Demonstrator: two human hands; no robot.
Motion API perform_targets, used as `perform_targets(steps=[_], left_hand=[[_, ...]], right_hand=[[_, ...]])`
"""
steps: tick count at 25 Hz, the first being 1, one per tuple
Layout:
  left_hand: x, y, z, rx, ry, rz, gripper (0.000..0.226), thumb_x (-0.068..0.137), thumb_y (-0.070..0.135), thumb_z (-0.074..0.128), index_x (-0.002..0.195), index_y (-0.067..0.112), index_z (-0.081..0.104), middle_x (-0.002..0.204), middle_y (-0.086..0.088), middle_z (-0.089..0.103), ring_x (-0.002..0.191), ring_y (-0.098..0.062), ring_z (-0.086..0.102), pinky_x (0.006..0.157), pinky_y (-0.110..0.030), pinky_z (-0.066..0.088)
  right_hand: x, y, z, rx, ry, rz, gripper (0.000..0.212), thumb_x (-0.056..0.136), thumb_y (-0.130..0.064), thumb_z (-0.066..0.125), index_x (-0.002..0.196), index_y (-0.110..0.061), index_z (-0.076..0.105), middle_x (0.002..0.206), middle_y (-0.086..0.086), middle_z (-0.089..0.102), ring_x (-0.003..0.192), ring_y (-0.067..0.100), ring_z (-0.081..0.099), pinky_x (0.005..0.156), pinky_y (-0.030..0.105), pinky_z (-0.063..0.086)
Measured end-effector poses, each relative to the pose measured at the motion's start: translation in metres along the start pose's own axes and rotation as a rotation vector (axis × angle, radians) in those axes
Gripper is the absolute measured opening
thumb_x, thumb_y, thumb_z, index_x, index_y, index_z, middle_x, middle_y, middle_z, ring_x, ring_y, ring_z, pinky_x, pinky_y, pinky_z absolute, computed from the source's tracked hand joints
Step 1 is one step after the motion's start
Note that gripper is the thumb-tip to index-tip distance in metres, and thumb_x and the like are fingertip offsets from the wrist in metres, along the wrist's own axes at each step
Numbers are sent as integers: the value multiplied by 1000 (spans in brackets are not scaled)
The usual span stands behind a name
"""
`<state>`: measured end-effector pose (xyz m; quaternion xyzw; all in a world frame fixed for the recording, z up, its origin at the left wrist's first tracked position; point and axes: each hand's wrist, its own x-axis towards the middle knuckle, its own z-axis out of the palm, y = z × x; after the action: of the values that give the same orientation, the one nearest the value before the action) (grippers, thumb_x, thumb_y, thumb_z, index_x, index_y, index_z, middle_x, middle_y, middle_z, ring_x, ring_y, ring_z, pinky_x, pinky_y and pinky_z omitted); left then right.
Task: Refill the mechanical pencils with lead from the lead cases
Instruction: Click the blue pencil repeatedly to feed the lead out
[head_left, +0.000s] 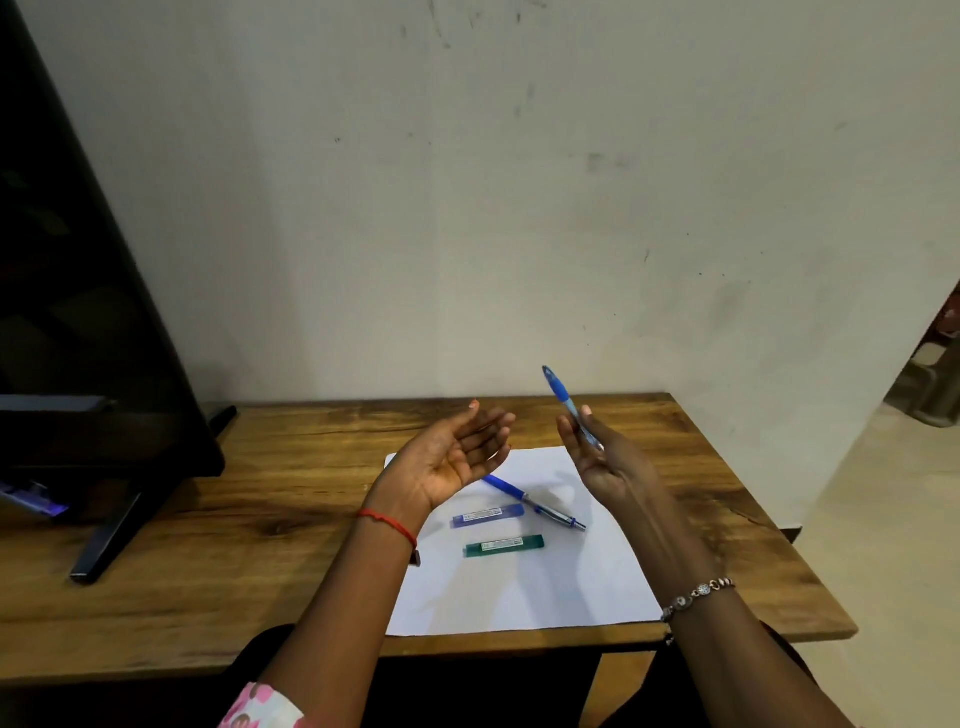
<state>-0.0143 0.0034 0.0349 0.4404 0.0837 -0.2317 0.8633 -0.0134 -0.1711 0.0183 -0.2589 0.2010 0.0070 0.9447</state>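
Observation:
My right hand (605, 457) is raised above the table and pinches a blue mechanical pencil (563, 400) that points up and away. My left hand (452, 457) hovers palm up beside it, fingers relaxed and holding nothing. On a white sheet of paper (545, 587) lies a second blue mechanical pencil (535, 501), partly hidden behind my left hand. Below it lie a blue lead case (487, 515) and a green lead case (505, 546), side by side and flat.
The paper rests on a wooden table (260, 545) set against a pale wall. A dark monitor (78, 312) on a stand (109, 535) fills the left side. The table's right edge drops to a light floor.

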Motion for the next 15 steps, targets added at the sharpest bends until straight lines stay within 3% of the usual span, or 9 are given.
perform_targets(steps=[3, 7, 11, 15], left_hand=[[-2, -2, 0, -8, 17, -11, 24, 93, 18, 50, 88, 0, 64, 72, -10, 73, 56, -14, 68, 60, -28, 58], [0, -4, 0, 7, 31, -15, 23, 93, 17, 50, 88, 0, 65, 72, -10, 73, 56, -14, 68, 59, -28, 58], [1, -7, 0, 22, 37, -26, 24, 93, 18, 49, 87, 1, 65, 70, -9, 73, 55, -14, 68, 57, -27, 57], [2, -9, 0, 23, 50, -36, 23, 93, 17, 50, 87, 1, 65, 70, -9, 73, 56, -14, 68, 59, -27, 58]], right_hand=[[-2, 0, -1, 50, 34, 3, 9, 88, -3, 59, 82, 4, 57, 78, 19, 63, 47, 21, 68, 50, 26, 58], [1, 0, -2, 64, 68, 20, 10, 89, -4, 57, 83, 4, 56, 83, 19, 59, 47, 21, 67, 48, 26, 57], [0, -2, -4, 173, 59, 42, 10, 91, -4, 56, 86, 4, 54, 84, 19, 57, 70, 23, 64, 48, 26, 57], [1, -5, -4, 180, 47, -123, 9, 89, -4, 58, 94, 4, 56, 89, 17, 60, 58, 20, 68, 56, 24, 58]])
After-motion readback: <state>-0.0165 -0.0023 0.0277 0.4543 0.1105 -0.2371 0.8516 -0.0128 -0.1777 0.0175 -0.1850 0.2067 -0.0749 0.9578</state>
